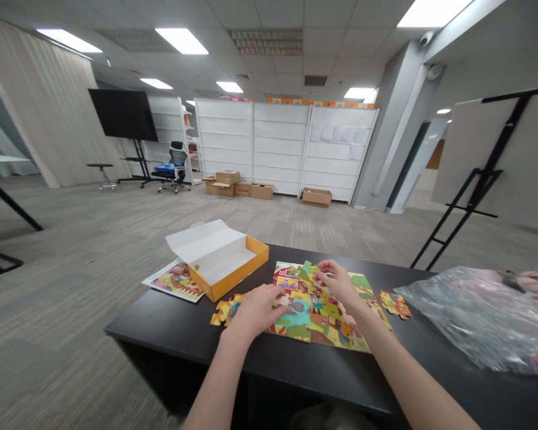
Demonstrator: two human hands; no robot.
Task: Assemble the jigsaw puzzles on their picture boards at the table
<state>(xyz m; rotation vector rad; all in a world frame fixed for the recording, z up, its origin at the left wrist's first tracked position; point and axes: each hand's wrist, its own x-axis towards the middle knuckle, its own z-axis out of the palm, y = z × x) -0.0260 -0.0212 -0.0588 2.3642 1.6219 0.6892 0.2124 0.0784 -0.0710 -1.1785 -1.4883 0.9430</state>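
Observation:
A colourful farm-scene jigsaw puzzle (296, 325), largely joined, lies on the black table (170, 325). My left hand (257, 310) rests over the puzzle's left side, thumb and fingers apart, holding nothing. At the puzzle's far edge, my right hand (338, 283) pinches a green puzzle piece (308, 267) that looks slightly raised; my fingers partly cover it. Some loose puzzle pieces (223, 312) lie left of the puzzle, partly behind my left hand. More loose pieces (395, 303) sit to its right.
An open yellow box (235, 272) with a white lid stands at the table's back left, over part of a printed picture sheet (174, 280). A crumpled clear plastic bag (479, 316) covers the right end. Beyond are cardboard boxes (262, 190) and an office chair (176, 167).

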